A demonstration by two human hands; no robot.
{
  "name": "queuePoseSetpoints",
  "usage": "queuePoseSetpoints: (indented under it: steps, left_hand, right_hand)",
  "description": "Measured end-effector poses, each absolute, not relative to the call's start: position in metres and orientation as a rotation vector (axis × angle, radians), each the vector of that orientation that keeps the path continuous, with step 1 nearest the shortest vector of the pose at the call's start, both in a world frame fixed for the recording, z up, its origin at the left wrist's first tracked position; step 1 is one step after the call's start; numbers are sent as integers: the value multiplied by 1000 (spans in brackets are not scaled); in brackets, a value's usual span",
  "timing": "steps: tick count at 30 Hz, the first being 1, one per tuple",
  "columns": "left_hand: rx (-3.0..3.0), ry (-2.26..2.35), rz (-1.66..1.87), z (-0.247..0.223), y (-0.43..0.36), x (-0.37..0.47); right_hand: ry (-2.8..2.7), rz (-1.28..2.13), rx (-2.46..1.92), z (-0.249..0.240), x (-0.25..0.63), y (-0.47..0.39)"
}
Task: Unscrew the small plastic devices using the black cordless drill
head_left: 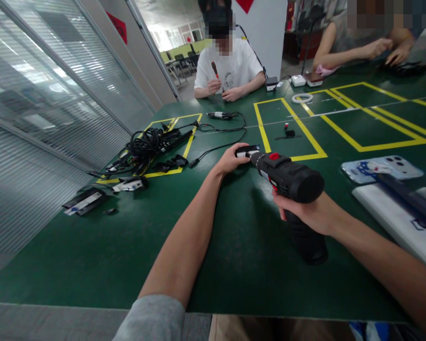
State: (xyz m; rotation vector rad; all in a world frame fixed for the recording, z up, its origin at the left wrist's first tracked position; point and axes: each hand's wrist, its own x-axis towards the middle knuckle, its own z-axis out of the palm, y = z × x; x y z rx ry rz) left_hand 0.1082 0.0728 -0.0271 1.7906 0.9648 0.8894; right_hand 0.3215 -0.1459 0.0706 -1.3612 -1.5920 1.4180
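My right hand (305, 210) is wrapped round the grip of a black and red power drill (287, 175), which points left and away. The drill's tip meets a small black and white device (247, 150) on the green table (128, 260). That device is gripped by my left hand (233, 158), with the fingers along its far side and the thumb on its near side. Exactly where the bit touches is too small to tell.
Tangled black cables (152, 144) and a black adapter (85, 201) lie at left. Phones (381, 168) and a white case (394, 222) lie at right. Across the table, one person (230, 66) holds a screwdriver (215, 69); another person's arms (355, 54) rest farther right.
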Motion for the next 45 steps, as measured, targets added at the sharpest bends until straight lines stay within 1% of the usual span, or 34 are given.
queuePoseSetpoints:
  steps: [15,36,45]
  left_hand:
    - [1874,989,908,-26,73,108]
    - [1859,961,920,-30,77,107]
    - [1811,955,916,-26,73,109]
  right_hand:
    - [-1611,1372,-1329,62,323,-143]
    - [-1618,1355,-1393,63,321,-141]
    - [-1630,1357,-1348,60,323,-140]
